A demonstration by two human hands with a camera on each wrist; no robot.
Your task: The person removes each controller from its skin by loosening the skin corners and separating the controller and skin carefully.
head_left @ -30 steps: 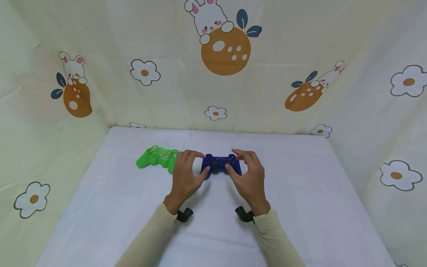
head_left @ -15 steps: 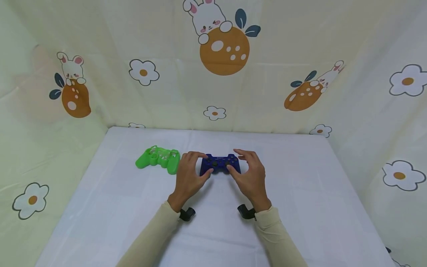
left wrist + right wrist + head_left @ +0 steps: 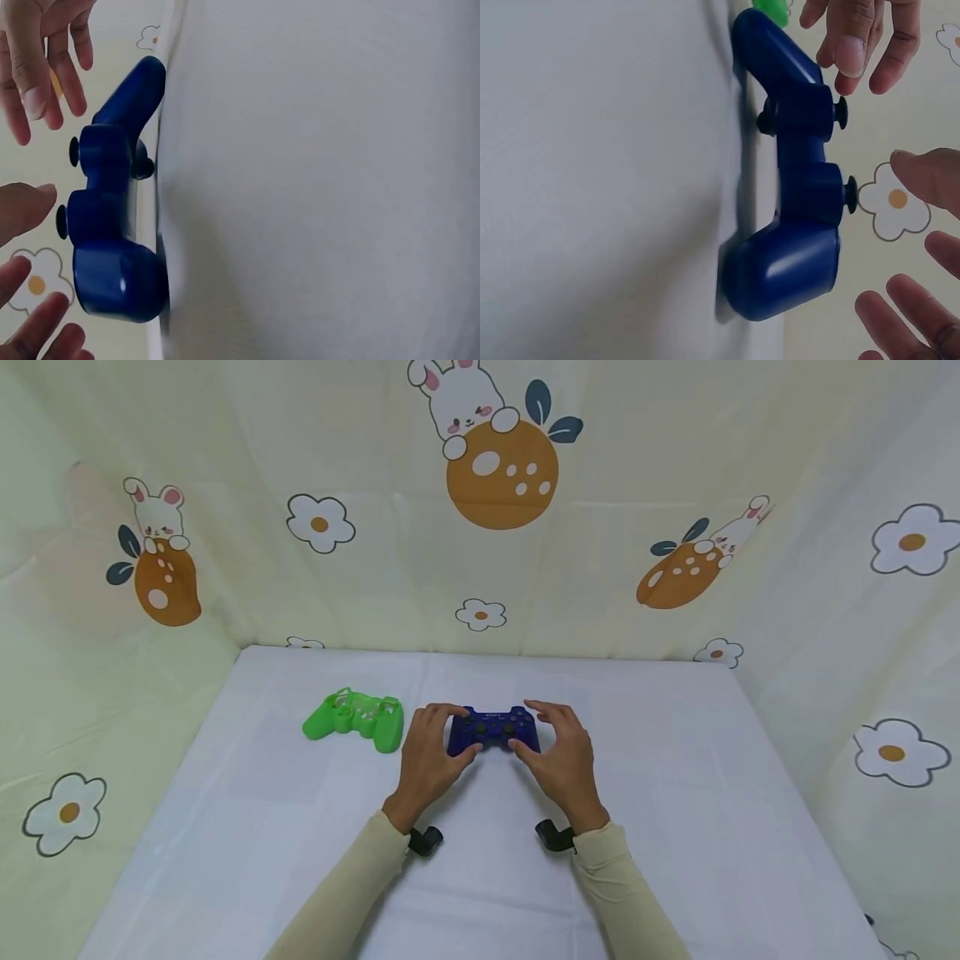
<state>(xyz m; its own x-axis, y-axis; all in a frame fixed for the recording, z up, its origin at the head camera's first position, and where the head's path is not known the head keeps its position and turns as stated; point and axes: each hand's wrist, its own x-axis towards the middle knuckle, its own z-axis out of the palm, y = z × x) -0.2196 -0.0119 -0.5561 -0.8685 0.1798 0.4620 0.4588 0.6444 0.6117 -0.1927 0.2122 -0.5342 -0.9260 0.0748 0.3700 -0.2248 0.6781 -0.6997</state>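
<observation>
A blue game controller (image 3: 493, 729) with dark thumbsticks rests on the white table, its grips toward the person. In the head view, my left hand (image 3: 431, 758) is at its left side and my right hand (image 3: 561, 758) at its right. Both thumbs and index fingers are spread around the ends. In the left wrist view, a gap shows between the controller (image 3: 112, 217) and the fingers of both hands. The right wrist view likewise shows loose, separated fingers above the controller (image 3: 799, 187), holding nothing.
A bright green controller-shaped cover (image 3: 356, 720) with cut-out holes lies left of the left hand. The white-covered table (image 3: 675, 793) is bordered by curtains (image 3: 390, 568) printed with rabbits and flowers. Each wrist wears a small black camera.
My left hand has shifted slightly to the right, away from the green cover. The right hand has barely moved, and the blue controller stays in nearly the same place.
</observation>
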